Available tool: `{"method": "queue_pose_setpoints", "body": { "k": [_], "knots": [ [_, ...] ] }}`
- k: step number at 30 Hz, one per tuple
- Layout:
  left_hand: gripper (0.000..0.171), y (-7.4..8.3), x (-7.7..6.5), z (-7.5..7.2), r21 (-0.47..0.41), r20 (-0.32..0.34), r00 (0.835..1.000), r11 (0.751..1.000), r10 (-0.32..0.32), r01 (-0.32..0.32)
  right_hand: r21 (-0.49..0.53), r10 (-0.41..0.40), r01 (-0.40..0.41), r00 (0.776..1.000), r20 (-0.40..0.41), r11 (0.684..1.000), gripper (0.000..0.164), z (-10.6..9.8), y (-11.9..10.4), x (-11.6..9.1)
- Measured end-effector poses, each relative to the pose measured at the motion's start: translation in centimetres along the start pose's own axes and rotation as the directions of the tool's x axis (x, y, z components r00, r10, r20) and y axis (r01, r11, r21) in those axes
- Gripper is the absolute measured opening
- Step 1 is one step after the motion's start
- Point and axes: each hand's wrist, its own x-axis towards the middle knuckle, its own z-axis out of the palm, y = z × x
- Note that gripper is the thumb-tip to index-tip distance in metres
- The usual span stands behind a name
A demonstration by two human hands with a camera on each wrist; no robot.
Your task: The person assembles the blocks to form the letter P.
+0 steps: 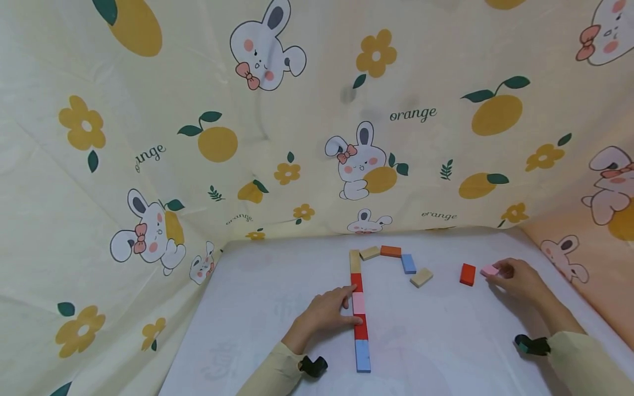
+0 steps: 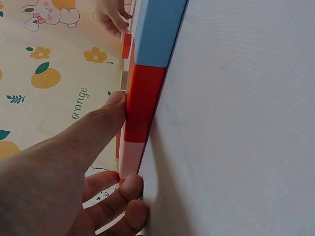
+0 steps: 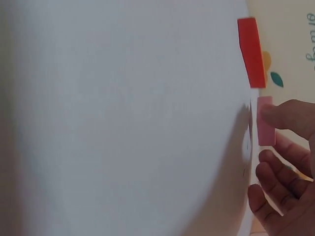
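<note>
A straight row of wooden blocks runs toward the viewer: a tan block (image 1: 355,262), a red block (image 1: 356,281), a pink block (image 1: 359,303), a nearer red block (image 1: 361,330) and a blue block (image 1: 363,355). My left hand (image 1: 324,311) rests against this row. Its thumb (image 2: 115,101) lies on the nearer red block and its index fingertip touches the farther red one; the other fingers bend beside the pink block. On the right, my right hand (image 1: 517,278) pinches a loose pink block (image 3: 266,123) between thumb and fingers, just right of a separate red block (image 1: 467,274).
From the row's far end curves an arc: a tan block (image 1: 370,253), an orange block (image 1: 391,251), a blue block (image 1: 408,264) and a tan block (image 1: 421,278). Printed cloth (image 1: 307,110) hangs behind and beside the white table (image 1: 247,308).
</note>
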Motion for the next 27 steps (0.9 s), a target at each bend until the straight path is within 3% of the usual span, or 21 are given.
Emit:
{"method": "queue_pose_setpoints", "body": {
  "k": [6,17,27],
  "knots": [
    [0.089,0.1,-0.1,-0.1,-0.008,0.002,1.000,1.000,0.004,-0.004,0.022,-0.022,0.022,0.999,-0.026,1.000,0.062,0.8,-1.5,0.0],
    [0.089,0.0,-0.1,0.0,-0.013,-0.001,1.000,1.000,0.002,-0.002,0.076,-0.090,0.093,0.995,-0.036,0.993,0.051,2.4,-5.0,0.0],
    [0.089,0.0,-0.1,-0.1,-0.023,-0.005,1.000,1.000,-0.012,0.012,0.071,-0.232,0.235,0.972,-0.045,0.969,0.042,5.2,-8.9,0.6]
  ]
}}
